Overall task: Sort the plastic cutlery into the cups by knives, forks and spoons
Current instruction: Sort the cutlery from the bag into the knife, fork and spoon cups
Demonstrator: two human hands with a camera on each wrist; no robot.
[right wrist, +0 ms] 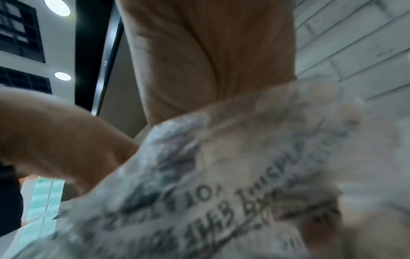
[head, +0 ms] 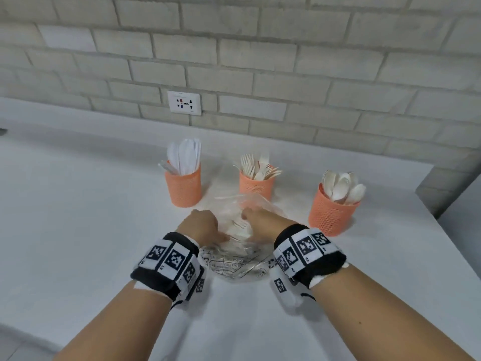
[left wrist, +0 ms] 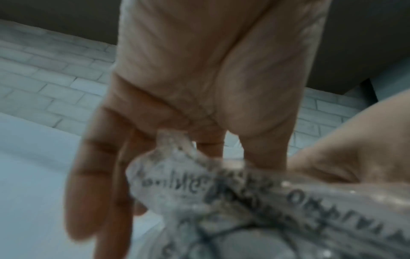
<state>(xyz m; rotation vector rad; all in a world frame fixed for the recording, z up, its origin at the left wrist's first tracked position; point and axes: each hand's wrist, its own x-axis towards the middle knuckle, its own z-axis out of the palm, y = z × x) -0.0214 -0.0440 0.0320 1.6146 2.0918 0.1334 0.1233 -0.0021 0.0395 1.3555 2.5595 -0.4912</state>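
Three orange mesh cups stand in a row on the white counter (head: 78,217): the left cup (head: 184,190) holds knives, the middle cup (head: 256,185) forks, the right cup (head: 330,214) spoons. In front of them lies a clear printed plastic bag (head: 234,263) with white cutlery inside; a fork (head: 240,224) shows through it. My left hand (head: 201,224) grips the bag's left edge, and a fold of the bag (left wrist: 244,210) runs up between the fingers (left wrist: 95,175). My right hand (head: 263,218) reaches into the bag's mouth; the bag (right wrist: 244,175) hides its fingers.
A brick wall with a power socket (head: 184,102) rises behind the cups. The counter ends in an edge to the right of the spoon cup (head: 426,212). Bare counter stretches to the left and in front of the bag.
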